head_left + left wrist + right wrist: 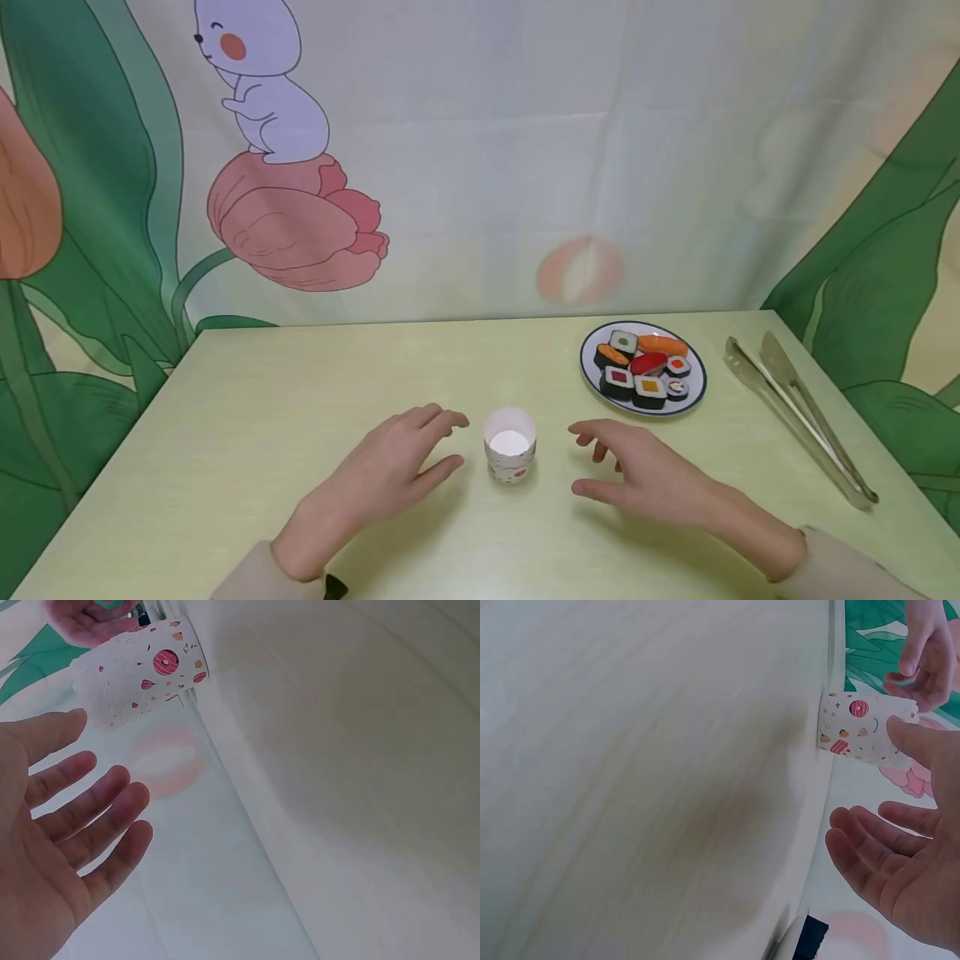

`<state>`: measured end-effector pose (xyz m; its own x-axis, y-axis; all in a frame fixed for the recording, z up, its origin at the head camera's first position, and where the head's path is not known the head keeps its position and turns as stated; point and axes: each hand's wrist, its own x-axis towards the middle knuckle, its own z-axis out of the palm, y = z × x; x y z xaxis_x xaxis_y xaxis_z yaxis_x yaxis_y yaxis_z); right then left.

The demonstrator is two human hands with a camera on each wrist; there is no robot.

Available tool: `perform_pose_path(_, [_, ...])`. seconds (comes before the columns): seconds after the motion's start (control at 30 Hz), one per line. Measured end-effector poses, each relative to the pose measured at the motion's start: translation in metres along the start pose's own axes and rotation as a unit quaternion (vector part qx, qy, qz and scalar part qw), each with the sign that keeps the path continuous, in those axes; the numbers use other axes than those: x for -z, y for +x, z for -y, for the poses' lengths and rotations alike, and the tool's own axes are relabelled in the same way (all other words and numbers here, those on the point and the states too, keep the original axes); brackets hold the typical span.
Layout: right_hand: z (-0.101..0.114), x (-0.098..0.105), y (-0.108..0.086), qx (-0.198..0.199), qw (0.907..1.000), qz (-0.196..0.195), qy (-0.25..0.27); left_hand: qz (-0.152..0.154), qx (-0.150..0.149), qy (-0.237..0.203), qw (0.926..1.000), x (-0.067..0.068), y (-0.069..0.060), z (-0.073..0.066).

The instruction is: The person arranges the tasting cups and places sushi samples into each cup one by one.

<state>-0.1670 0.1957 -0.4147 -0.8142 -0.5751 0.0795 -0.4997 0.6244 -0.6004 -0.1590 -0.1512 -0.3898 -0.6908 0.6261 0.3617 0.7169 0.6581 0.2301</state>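
Left grip [392, 467], right grip [643, 471]: released | cup stack [510, 450] between | plate [697, 379] with 8 sushi pieces [648, 363] behind | tongs [808, 427] far right

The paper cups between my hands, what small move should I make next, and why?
I'd probably bring your left hand in to steady the side of the paper cups: it appears nearer than your right hand, its fingers are open toward them, and neither hand is touching them.
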Motion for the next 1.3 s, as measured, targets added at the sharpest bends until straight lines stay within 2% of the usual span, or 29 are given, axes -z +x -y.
perform_pose_path(0.57, [0.019,-0.019,0.025,-0.010,0.9997,0.021,0.006,0.012,-0.018,-0.012,0.9997,-0.006,0.011,-0.008])
perform_pose_path(0.73, [0.022,-0.022,0.031,-0.004,0.9996,0.020,0.021,0.013,-0.028,-0.015,0.9994,-0.008,0.013,-0.009])
perform_pose_path(1.0, [0.024,-0.026,0.043,0.013,0.9981,0.020,0.057,-0.005,-0.056,-0.021,0.9982,-0.012,0.017,-0.011])
perform_pose_path(1.3, [0.023,-0.032,0.051,0.008,0.9962,0.022,0.084,-0.006,-0.062,-0.021,0.9979,-0.015,0.021,-0.013])
